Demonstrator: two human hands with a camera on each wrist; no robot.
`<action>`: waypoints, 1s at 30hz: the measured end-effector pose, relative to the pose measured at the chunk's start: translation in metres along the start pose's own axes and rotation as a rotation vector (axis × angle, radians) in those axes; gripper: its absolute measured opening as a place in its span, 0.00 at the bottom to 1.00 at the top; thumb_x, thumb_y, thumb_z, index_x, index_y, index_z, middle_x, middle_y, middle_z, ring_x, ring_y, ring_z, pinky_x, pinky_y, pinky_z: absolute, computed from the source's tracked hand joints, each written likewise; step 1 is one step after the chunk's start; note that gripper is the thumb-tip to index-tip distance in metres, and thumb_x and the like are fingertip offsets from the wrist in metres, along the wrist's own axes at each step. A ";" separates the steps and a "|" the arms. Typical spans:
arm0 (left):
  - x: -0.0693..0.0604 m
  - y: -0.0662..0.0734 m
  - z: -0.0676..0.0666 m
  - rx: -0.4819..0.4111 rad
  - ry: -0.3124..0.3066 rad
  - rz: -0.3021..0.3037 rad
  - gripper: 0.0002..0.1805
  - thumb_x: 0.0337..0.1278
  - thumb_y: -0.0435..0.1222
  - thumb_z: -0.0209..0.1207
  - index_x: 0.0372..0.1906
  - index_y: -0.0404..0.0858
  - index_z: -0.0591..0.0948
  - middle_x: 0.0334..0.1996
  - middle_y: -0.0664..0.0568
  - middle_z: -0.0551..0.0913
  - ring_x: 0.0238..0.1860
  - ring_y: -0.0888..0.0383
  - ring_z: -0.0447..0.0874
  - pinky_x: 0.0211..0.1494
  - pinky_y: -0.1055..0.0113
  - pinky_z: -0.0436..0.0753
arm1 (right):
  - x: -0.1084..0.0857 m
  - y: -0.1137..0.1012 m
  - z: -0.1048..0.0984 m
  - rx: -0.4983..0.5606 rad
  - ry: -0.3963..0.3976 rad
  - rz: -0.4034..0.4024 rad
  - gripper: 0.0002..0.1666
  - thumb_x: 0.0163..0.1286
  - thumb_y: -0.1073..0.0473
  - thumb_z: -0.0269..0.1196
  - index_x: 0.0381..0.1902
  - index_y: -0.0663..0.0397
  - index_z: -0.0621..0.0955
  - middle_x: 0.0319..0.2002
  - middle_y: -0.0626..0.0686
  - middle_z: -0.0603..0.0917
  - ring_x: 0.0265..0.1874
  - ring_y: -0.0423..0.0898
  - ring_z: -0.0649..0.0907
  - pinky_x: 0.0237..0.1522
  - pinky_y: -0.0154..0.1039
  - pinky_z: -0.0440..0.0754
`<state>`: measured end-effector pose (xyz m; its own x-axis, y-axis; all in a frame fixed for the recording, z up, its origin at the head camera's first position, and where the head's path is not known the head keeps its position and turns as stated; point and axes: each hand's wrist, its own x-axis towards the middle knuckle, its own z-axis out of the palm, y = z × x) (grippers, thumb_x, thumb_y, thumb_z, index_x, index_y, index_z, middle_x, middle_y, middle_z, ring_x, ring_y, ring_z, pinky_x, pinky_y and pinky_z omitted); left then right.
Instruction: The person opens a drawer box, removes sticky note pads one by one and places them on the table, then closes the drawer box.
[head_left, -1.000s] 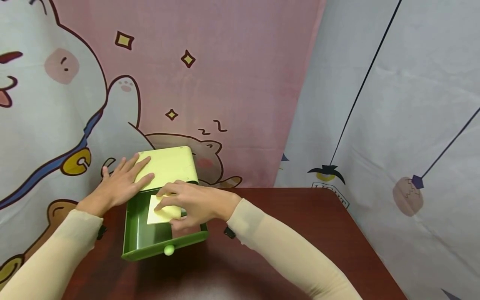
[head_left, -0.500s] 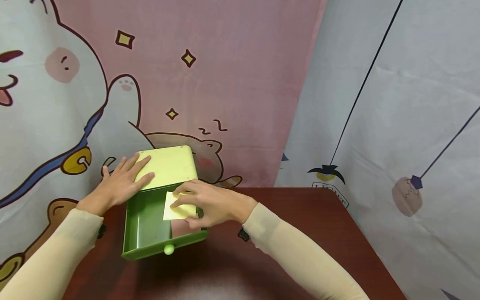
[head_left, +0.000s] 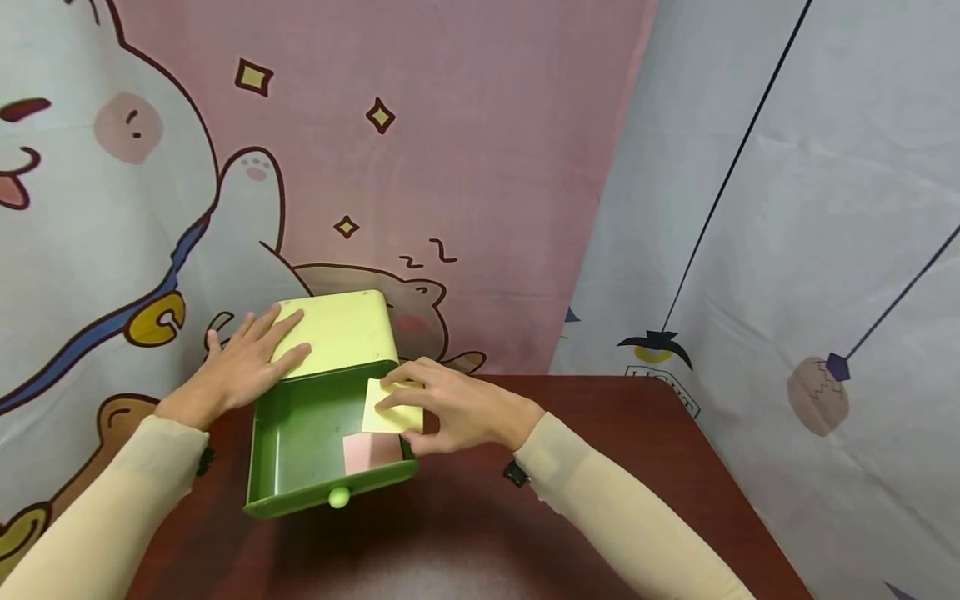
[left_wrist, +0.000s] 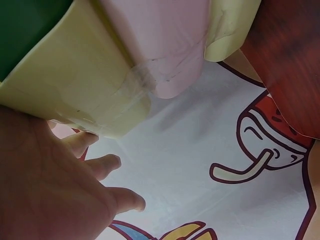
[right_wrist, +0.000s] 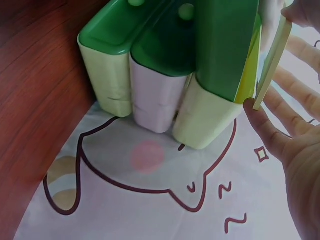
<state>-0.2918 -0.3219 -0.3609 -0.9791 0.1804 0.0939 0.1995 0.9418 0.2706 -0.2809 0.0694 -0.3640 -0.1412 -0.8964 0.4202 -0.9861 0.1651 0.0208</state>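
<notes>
Yellow pad [head_left: 393, 419] has shifted right, now over the open drawer's [head_left: 300, 450] right side, with more of the pink pad [head_left: 371, 454] inside showing. Right hand [head_left: 461, 408] pinches it by opposite edges, presumably for grip; left hand [head_left: 243, 362] lies spread on the cabinet top [head_left: 341, 329], probably steadying it.

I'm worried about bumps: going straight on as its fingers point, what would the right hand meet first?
Probably the left hand, resting on the yellow cabinet top, across the open green drawer. Depth is hard to judge, so the yellow pad in the right hand might brush the drawer first.
</notes>
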 end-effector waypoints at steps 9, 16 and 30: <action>-0.001 0.002 -0.002 -0.002 0.002 0.002 0.49 0.90 0.73 0.38 1.00 0.53 0.48 0.98 0.34 0.38 0.93 0.14 0.37 0.79 0.02 0.29 | -0.021 0.010 -0.001 0.010 0.013 0.059 0.28 0.74 0.53 0.78 0.69 0.46 0.89 0.75 0.57 0.85 0.71 0.52 0.86 0.78 0.48 0.85; 0.000 0.002 -0.002 0.001 -0.001 0.000 0.49 0.90 0.73 0.38 1.00 0.53 0.47 0.98 0.33 0.38 0.93 0.14 0.37 0.80 0.02 0.29 | -0.042 0.017 0.003 0.032 0.014 0.135 0.31 0.73 0.54 0.77 0.74 0.44 0.88 0.80 0.54 0.84 0.73 0.52 0.85 0.77 0.49 0.85; 0.000 0.002 -0.002 0.009 -0.003 0.000 0.49 0.91 0.73 0.39 1.00 0.53 0.48 0.98 0.33 0.39 0.94 0.15 0.37 0.80 0.02 0.29 | -0.090 0.034 0.018 0.081 -0.004 0.292 0.40 0.69 0.54 0.78 0.80 0.41 0.85 0.87 0.51 0.79 0.77 0.55 0.79 0.78 0.55 0.84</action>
<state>-0.2912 -0.3206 -0.3584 -0.9793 0.1809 0.0908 0.1987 0.9443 0.2622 -0.3036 0.1482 -0.4173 -0.4201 -0.8176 0.3938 -0.9074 0.3829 -0.1732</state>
